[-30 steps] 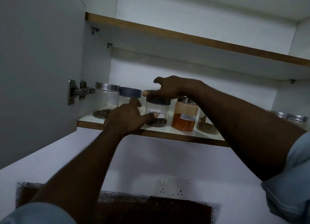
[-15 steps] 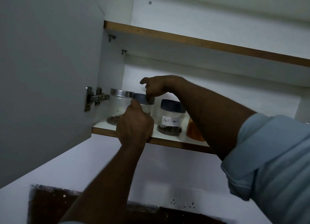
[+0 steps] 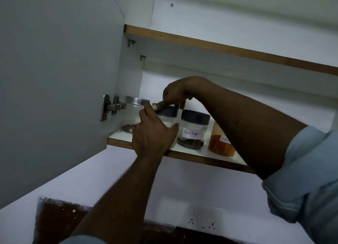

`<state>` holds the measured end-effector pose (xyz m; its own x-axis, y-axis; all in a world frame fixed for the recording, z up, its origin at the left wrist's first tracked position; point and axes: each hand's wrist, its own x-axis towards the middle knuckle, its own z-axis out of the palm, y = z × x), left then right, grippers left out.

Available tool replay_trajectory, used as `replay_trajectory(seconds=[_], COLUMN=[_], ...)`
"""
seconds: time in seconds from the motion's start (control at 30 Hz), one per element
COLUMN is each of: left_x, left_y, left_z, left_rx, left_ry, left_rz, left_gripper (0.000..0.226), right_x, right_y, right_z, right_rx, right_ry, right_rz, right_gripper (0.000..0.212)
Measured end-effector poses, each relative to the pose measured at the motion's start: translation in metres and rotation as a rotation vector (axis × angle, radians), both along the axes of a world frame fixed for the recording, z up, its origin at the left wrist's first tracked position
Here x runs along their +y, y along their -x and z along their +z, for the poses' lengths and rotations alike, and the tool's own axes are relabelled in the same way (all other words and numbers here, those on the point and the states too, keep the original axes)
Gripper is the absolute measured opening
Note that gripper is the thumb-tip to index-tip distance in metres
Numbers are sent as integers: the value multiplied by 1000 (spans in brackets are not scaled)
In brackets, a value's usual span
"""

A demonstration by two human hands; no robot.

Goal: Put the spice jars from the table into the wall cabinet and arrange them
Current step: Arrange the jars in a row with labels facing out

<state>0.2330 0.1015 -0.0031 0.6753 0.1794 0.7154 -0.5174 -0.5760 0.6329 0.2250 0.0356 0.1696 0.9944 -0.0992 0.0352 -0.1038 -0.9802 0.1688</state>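
1. White wall cabinet [image 3: 131,75] stands open above a pale kitchen wall, its door [image 3: 54,79] swung wide at the left.
2. Spice jars line the front of the lower shelf [image 3: 201,157], a brown-edged board beneath the upper shelf [image 3: 219,49].
3. A person's right hand [image 3: 175,95], sleeve rolled up the forearm, curls down over the cap of a dark-lidded jar [image 3: 169,114], grasping it from above.
4. From below, the left hand [image 3: 153,134] wraps around the same jar's clear body, hiding most of it; whether its base touches the shelf cannot be told.
5. Just right of it stands the "Black Pepper" jar [image 3: 193,130], upright with dark grains at the bottom, then an orange-powder jar [image 3: 219,143], partly behind the right forearm.
6. At far left, a steel-lidded jar [image 3: 136,108] sits beside the door hinge [image 3: 111,107].
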Motion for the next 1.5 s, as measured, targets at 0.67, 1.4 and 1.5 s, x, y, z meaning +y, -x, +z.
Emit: replay_trajectory(seconds=[0.67,1.4,1.5], left_x=[46,65,64], left_y=[-3,-13,-14], left_z=[1,-10,-10], left_rx=[-14,94,101], left_ry=[286,-129,-121], left_rz=[-163,124,130], left_gripper=[34,59,68], right_x=[-15,45,45], right_y=[18,-44,-43], right_z=[-7,-22,-16], right_rx=[-35,-79,-155], right_ry=[-82,-84,80], right_rz=[151,269,223], right_gripper=[90,82,94])
